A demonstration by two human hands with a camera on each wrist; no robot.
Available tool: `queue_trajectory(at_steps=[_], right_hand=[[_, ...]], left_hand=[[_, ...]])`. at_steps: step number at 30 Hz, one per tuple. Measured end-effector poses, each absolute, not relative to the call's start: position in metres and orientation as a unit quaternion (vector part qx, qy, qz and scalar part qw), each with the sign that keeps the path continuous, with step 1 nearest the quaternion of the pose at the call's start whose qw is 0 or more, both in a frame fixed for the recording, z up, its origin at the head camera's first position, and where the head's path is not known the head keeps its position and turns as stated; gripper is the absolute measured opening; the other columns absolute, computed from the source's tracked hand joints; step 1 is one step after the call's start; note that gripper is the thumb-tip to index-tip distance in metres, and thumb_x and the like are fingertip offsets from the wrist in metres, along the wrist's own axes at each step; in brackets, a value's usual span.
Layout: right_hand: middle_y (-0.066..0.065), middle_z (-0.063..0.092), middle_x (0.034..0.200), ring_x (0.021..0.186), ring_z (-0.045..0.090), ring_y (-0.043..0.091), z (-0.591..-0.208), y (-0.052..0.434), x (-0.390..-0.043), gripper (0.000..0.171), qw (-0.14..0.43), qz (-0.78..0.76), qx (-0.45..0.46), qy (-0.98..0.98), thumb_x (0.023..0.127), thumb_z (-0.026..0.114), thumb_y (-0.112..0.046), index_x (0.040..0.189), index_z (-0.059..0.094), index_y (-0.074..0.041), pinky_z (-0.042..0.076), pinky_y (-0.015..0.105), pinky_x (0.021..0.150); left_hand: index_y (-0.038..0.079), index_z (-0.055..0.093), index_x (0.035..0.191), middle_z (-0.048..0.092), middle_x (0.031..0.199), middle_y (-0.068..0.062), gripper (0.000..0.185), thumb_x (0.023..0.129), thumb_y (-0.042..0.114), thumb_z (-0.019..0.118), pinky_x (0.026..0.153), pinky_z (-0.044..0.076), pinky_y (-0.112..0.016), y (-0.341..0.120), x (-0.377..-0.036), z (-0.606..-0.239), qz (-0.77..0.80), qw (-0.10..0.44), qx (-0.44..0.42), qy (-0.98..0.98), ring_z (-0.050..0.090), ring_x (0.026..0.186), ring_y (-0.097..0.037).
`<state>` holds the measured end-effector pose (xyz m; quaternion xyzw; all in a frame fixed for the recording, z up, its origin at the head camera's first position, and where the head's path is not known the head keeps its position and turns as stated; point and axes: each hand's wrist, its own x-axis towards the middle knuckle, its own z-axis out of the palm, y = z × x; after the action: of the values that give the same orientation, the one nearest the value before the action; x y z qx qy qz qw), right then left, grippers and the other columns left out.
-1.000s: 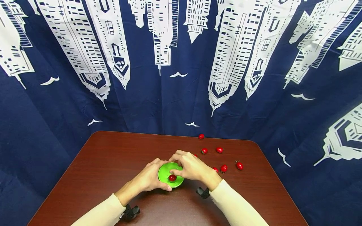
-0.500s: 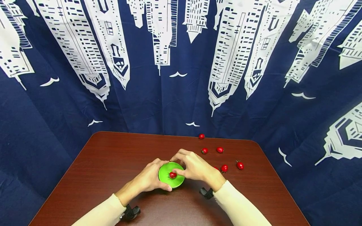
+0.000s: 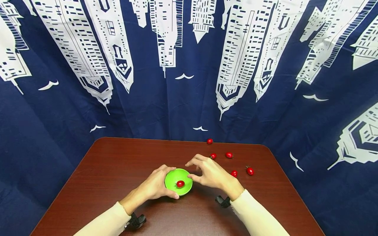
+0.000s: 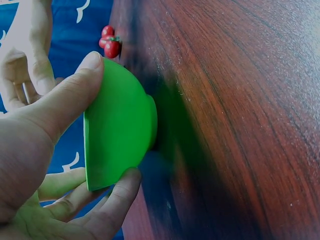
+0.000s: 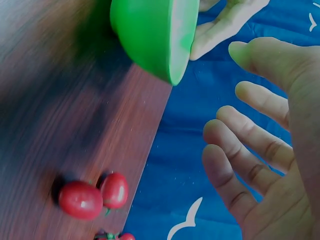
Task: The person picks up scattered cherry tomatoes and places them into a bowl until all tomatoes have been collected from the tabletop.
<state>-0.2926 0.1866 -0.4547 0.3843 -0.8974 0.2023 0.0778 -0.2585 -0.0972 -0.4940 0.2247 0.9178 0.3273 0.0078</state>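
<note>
- step in hand?
- likely filling the bowl (image 4: 117, 125); left hand (image 3: 159, 185) grips it, one tomato (image 3: 180, 184) inside.
- right hand (image 3: 209, 173)?
- empty, fingers spread; the next move probably calls for another tomato (image 5: 80, 200).

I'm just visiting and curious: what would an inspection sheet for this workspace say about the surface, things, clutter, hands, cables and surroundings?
Surface: reddish-brown, wood-grained table.
Job's things: green bowl with one small red tomato inside; at least five other tomatoes lie on the table, and the right arm may hide more.
Clutter: nothing seen.
Hands: left hand grips the bowl; right hand is beside it, holding nothing.
Cables: nothing seen.
Surroundings: dark blue cloth behind the table, printed with white buildings and birds.
</note>
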Motion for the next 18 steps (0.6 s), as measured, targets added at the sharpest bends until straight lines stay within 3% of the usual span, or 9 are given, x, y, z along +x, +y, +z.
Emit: queue_trajectory(at_steps=[6, 13, 18], right_hand=[[-0.003, 0.078, 0.129, 0.098, 0.077, 0.017, -0.454, 0.197, -0.293, 0.037, 0.088, 0.203, 0.367, -0.904, 0.102, 0.092, -0.029, 0.136, 0.081, -0.021, 0.064, 0.028, 0.084], [-0.002, 0.077, 0.132, 0.097, 0.079, 0.009, -0.457, 0.222, -0.295, 0.039, 0.083, 0.205, 0.357, -0.907, 0.1, 0.093, -0.028, 0.136, 0.08, -0.021, 0.067, 0.036, 0.09], [-0.004, 0.076, 0.132, 0.101, 0.079, 0.019, -0.46, 0.238, -0.297, 0.041, 0.072, 0.202, 0.349, -0.912, 0.099, 0.094, -0.028, 0.138, 0.081, -0.023, 0.066, 0.034, 0.089]], left_hand=[[0.0, 0.067, 0.157, 0.073, 0.132, -0.009, 0.111, 0.065, 0.038, 0.117, 0.107, 0.062, -0.052, -0.1, -0.257, -0.492, 0.33, 0.006, 0.216, 0.919, 0.069, 0.122, -0.029], [0.0, 0.067, 0.157, 0.073, 0.132, -0.009, 0.112, 0.065, 0.039, 0.117, 0.11, 0.061, -0.052, -0.099, -0.257, -0.494, 0.333, 0.007, 0.214, 0.918, 0.069, 0.122, -0.029], [-0.001, 0.068, 0.156, 0.073, 0.132, -0.01, 0.111, 0.064, 0.038, 0.118, 0.108, 0.062, -0.049, -0.1, -0.257, -0.495, 0.33, -0.008, 0.223, 0.917, 0.07, 0.119, -0.029]])
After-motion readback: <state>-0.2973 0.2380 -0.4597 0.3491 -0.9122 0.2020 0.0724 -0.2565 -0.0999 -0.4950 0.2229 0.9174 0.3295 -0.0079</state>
